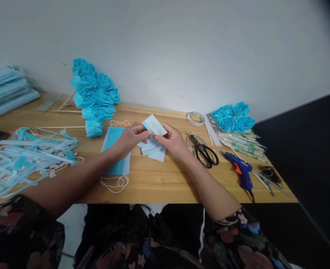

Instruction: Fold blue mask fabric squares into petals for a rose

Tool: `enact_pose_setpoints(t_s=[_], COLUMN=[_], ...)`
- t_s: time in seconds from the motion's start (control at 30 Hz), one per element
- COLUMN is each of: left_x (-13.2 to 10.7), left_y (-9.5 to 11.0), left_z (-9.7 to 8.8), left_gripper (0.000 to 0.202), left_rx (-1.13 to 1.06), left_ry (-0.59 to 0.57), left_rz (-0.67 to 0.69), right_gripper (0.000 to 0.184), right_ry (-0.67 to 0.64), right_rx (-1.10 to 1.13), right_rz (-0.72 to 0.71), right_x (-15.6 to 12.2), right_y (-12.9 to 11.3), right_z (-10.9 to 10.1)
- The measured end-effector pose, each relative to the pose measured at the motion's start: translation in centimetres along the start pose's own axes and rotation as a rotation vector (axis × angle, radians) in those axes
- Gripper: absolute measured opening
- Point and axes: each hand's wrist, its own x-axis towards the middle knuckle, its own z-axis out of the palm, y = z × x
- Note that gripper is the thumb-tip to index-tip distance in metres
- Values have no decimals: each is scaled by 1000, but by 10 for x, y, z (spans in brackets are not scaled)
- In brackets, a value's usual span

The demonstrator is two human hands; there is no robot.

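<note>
Between my two hands is a small piece of mask fabric [155, 124], pale on most of its face with a blue strip along one edge. My left hand [131, 139] pinches its left side, and my right hand [172, 139] grips its right side. Just below, cut white pieces of mask fabric [157, 150] lie on the table, partly hidden by my fingers. Blue face masks [116, 158] with white ear loops lie under and beside my left wrist. To the right of my right hand rest black-handled scissors [205, 152].
Blue fabric roses [93, 93] on sticks lie at the back left, with more blue roses [233, 117] at the back right. Cut mask scraps [36, 158] cover the left. A tape roll [195, 118], wrapped sticks [243, 144] and a blue glue gun [241, 168] are on the right.
</note>
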Motion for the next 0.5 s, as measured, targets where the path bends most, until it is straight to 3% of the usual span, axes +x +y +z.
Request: enact_pose_setpoints(t_s=[0.1,0.23,0.37,0.5], left_x=[-1,3,7,7], left_y=[-1,-4,-4,-2], left_z=[0,-1,-3,-3], left_gripper=[32,28,24,27], left_rx=[82,-102,-308,-351], left_ry=[63,121,126,95], left_rz=[-9,-70,-115,-127], right_gripper=[44,51,64,65], right_ry=[-17,25,136,64], right_rx=[-13,-96,-386,-641], right_rz=[-10,-52,-269,-494], right_x=[1,1,1,2], right_y=[5,8,2,0], right_z=[1,-4,-13,-15])
